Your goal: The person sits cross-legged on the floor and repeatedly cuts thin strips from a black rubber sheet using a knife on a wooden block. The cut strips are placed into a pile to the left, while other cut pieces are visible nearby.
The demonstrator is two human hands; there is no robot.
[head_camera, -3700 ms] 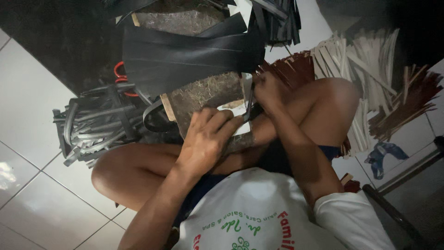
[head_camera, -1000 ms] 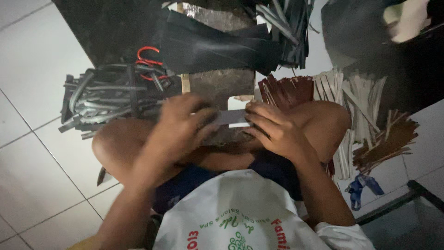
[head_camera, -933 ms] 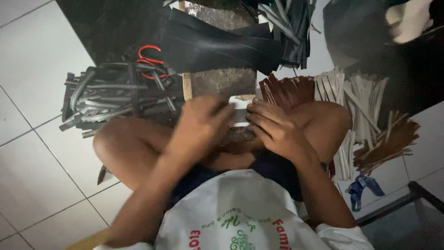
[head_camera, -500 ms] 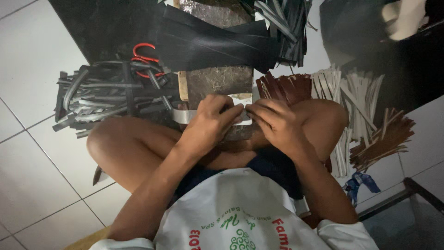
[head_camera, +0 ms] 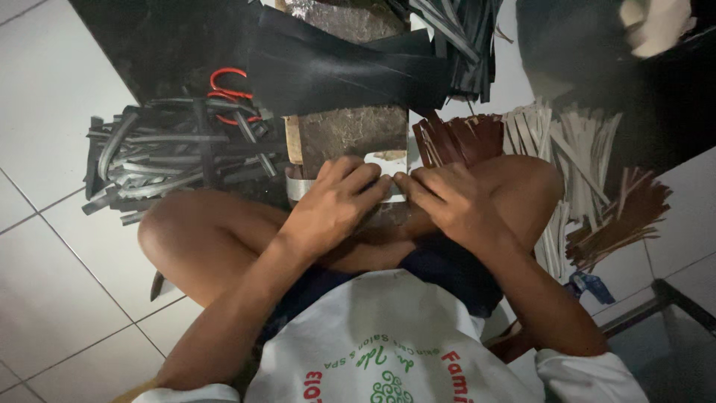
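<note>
Two hands pinch one pale flat strip (head_camera: 384, 168), long axis left-right: left hand (head_camera: 335, 205) and right hand (head_camera: 447, 201) grip narrow on opposite ends over the stone block (head_camera: 347, 130).

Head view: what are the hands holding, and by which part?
Both hands, left and right, press a flat metal piece onto the block. Fingertips cover its near edge; the exact grip can't be told.

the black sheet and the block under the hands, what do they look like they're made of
The black sheet looks like rubber: matte, limp, creased. The block looks like worn wood, brown and mottled with a pale side edge, though stone cannot be ruled out. Both hands, left hand and right hand, press a thin pale strip.
</note>
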